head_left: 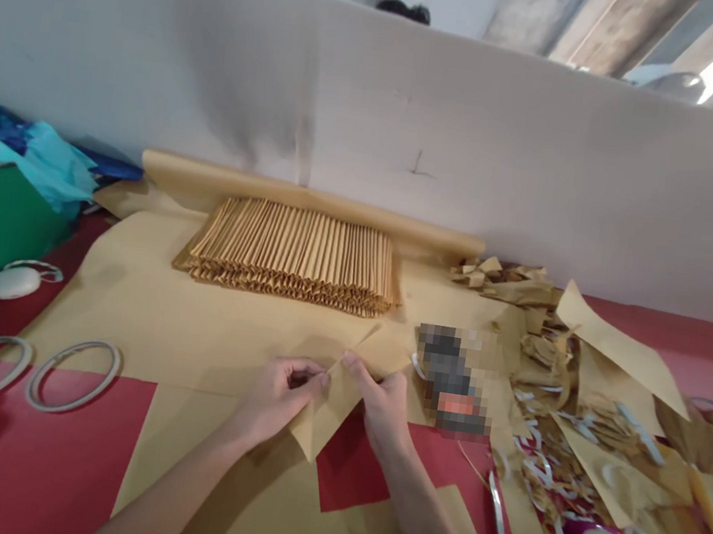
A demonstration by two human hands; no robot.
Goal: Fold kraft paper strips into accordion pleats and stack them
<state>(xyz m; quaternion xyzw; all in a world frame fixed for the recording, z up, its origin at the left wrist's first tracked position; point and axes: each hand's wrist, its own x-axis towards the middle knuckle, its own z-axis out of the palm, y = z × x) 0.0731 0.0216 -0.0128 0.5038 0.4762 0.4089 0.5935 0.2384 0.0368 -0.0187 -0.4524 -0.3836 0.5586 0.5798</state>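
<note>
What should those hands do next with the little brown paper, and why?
Perhaps press along what looks like a fold, to sharpen it: the left hand and right hand both pinch the brown paper piece, close together, and the pleated stack beyond them shows many tight folds.

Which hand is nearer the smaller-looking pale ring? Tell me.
Left. The left hand is to the right of the pale ring, apart from it; the right hand is farther right, beyond the left hand.
</note>
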